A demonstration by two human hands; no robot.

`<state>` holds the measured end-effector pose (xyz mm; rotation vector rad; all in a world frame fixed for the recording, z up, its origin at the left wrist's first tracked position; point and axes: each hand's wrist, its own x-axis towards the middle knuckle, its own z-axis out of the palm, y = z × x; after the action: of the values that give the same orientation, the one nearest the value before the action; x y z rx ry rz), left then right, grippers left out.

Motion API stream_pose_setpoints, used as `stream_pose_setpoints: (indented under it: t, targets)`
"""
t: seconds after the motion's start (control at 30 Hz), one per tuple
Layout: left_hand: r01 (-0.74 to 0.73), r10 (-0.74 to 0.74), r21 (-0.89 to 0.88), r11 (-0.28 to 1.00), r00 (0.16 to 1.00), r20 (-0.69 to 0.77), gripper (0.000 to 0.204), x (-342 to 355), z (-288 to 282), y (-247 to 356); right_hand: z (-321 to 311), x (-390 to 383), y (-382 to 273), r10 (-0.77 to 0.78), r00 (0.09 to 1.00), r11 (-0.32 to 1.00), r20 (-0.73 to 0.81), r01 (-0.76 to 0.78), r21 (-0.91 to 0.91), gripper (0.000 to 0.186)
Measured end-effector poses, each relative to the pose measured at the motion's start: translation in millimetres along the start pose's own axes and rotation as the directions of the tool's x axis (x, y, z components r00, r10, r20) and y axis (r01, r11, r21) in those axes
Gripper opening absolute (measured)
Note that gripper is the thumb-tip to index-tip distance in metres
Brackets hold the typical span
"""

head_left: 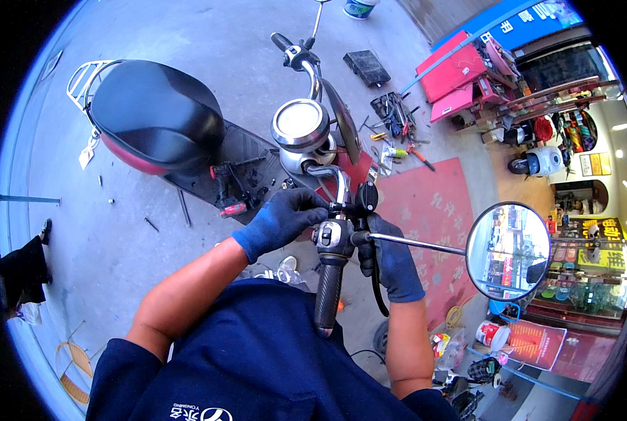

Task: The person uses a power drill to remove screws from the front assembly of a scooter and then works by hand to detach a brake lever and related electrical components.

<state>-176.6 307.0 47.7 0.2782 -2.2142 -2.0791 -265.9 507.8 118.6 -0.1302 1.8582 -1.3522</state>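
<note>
Closely, fabric-gloved left hand point(279, 223), right hand point(397, 261) flank rounded switch housing point(335, 238).

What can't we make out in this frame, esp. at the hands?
All head view:
- Left hand: whether its fingertips pinch anything; the hand itself hides the contact.
- Right hand: part of its grip, behind the mirror stem and black lever.
- Bucket: its far part, cut off by the upper edge.
- Small bit on the floor: too small to identify.
</note>
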Motion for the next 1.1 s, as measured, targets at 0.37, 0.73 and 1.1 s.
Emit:
stream_pose_setpoints:
  t: [0.37,0.73,1.1]
  targets:
    - [-0.057,0.056,0.118,0.991,0.998,0.011,0.020,-4,0,6,4,-3,-3,-0.016,1.000,1.000,-0.001,0.016,0.008,0.041]
    - [-0.077,0.073,0.160,0.984,0.997,0.032,0.020,0,1,4,5,-5,-6,0.062,0.998,0.997,-0.023,-0.061,0.049,0.042]
    - [-0.038,0.073,-0.156,0.987,0.973,0.221,0.031,-3,0,-3,9,-7,21,0.030,0.993,0.988,-0.111,-0.013,0.153,0.033]
